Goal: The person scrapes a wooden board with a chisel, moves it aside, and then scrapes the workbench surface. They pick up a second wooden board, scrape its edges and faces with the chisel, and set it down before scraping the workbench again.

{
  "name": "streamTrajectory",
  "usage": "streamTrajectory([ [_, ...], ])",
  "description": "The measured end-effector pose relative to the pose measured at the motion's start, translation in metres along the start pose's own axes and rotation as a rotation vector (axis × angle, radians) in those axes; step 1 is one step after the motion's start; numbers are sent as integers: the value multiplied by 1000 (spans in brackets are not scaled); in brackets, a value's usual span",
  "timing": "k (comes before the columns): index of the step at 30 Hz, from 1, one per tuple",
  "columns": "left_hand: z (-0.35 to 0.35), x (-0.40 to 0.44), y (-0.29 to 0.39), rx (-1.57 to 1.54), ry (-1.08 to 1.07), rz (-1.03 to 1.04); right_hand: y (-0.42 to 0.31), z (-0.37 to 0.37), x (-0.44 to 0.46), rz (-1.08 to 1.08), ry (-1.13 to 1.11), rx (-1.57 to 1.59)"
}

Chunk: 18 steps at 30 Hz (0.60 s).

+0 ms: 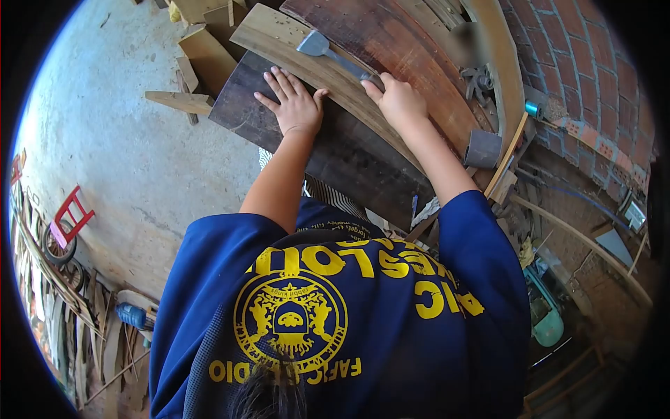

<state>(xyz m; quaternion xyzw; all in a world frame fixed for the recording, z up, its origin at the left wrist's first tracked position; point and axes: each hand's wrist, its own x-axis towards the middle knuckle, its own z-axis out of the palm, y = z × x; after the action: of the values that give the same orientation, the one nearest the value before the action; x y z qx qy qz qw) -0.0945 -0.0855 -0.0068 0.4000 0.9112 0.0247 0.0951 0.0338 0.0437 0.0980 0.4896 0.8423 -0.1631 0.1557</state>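
Note:
My right hand [403, 105] is closed around the handle end of a scraper [335, 54], a tool with a long shank and a flared flat metal blade. The blade lies over a light brown wooden plank [276, 36], close to its far left end. Spread flat, my left hand [293, 105] presses on a dark board [241, 98] beside the plank, its thumb reaching toward the plank's edge. Small crumbs are scattered on the plank near the blade. What part of the handle sits inside my right hand is hidden.
A reddish-brown board [398, 42] lies beyond the plank. A roll of dark sheet [483, 148] and a teal spool [533, 108] are at the right, before a brick wall [593, 63]. Wood offcuts [209, 59] stand at the far left, and scrap strips [105, 349] pile up lower left.

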Motion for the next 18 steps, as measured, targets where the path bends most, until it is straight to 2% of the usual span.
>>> streamTrajectory([
  [4,-2,0,-2,-43,5,2,13,-10,-18,-4,-29,-3],
  [8,-7,-1,0,22,-69,-2,42,-7,-56,92,-112,-52],
  [11,-9,-1,0,2,-71,-5,16,-16,-35,128,-166,-65],
  [15,-11,0,0,-32,-71,-2,-54,-20,30,7,-88,27],
  [18,-11,0,-1,-50,-68,3,-69,-22,44,-3,-93,3],
])
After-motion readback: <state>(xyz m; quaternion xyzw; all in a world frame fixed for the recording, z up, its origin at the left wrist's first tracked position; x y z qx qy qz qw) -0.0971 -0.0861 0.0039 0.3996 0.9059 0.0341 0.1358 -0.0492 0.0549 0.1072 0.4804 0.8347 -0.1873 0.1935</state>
